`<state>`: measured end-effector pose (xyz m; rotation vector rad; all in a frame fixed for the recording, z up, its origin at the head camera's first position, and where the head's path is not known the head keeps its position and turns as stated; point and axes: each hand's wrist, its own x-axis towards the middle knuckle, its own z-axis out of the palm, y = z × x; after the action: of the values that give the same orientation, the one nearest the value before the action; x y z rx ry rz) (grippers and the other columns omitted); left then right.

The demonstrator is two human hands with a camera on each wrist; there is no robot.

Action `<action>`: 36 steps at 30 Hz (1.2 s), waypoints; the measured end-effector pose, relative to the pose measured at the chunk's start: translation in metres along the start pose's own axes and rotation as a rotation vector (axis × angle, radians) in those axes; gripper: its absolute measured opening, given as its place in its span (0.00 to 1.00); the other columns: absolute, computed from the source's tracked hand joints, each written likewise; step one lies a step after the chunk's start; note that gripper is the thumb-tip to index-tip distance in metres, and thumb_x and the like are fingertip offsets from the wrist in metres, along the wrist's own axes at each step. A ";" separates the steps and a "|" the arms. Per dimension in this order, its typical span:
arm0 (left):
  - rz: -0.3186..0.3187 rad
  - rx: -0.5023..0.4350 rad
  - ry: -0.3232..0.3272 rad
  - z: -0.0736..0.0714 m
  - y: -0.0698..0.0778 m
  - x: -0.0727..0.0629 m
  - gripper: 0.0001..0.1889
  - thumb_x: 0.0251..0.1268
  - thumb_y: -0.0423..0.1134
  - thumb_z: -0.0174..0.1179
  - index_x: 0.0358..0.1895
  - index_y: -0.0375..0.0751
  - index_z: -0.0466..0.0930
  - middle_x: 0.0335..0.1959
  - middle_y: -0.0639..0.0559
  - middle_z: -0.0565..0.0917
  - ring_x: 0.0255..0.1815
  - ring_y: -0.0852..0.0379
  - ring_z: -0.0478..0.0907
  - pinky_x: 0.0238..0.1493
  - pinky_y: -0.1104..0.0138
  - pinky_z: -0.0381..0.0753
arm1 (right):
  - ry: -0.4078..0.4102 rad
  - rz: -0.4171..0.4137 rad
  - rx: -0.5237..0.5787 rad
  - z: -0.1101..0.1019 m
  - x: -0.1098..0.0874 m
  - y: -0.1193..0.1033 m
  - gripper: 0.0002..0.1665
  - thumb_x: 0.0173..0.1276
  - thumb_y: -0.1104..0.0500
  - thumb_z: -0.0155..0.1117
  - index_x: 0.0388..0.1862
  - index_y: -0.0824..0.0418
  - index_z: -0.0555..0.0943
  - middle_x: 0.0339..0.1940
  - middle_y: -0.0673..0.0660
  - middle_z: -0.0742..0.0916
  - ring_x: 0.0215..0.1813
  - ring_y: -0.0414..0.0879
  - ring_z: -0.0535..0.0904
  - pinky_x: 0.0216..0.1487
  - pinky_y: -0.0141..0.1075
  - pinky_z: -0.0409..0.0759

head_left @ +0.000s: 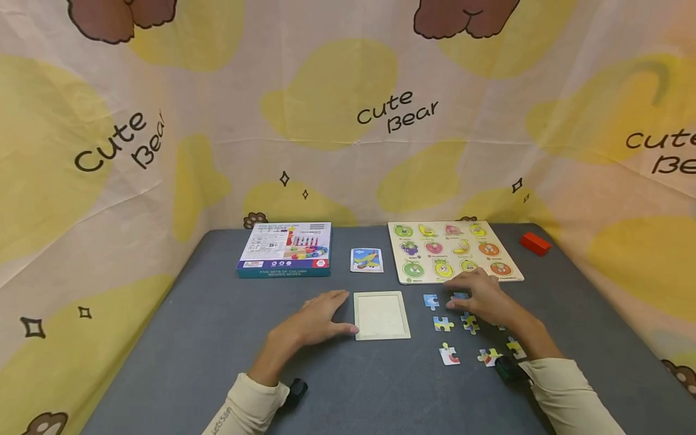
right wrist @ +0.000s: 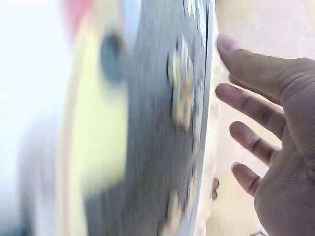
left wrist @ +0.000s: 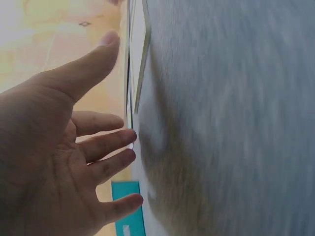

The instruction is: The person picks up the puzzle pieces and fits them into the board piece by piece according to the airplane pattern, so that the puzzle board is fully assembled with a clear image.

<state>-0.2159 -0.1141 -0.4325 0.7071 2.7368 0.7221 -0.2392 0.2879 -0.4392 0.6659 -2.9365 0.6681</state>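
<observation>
One empty left hand [head_left: 314,320], grip relaxed, lies just beside the square tray [head_left: 382,317]; right of the tray, loose puzzle pieces [head_left: 443,324] dot the tabletop [head_left: 391,393], under and about the right hand [head_left: 486,297], the nearer one, its grip also relaxed and empty.

Head view: high, near side, faces far and down over grey table [head_left: 179,338]. Wrist views: close, low, rolled sideways; left shares teal-sided rectangular box [head_left: 284,249] with head, right shares multicoloured jigsaw pieces [head_left: 443,324].
</observation>
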 end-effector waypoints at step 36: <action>0.004 0.067 -0.051 0.013 0.007 0.005 0.46 0.67 0.58 0.72 0.82 0.40 0.65 0.84 0.47 0.64 0.85 0.40 0.57 0.77 0.32 0.54 | -0.038 -0.071 0.074 0.021 0.027 -0.027 0.10 0.67 0.55 0.79 0.43 0.58 0.92 0.41 0.50 0.89 0.49 0.49 0.78 0.54 0.50 0.73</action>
<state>-0.2132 -0.1005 -0.4408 0.7355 2.7248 0.6068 -0.2516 0.2462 -0.4431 0.7940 -2.9191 0.7680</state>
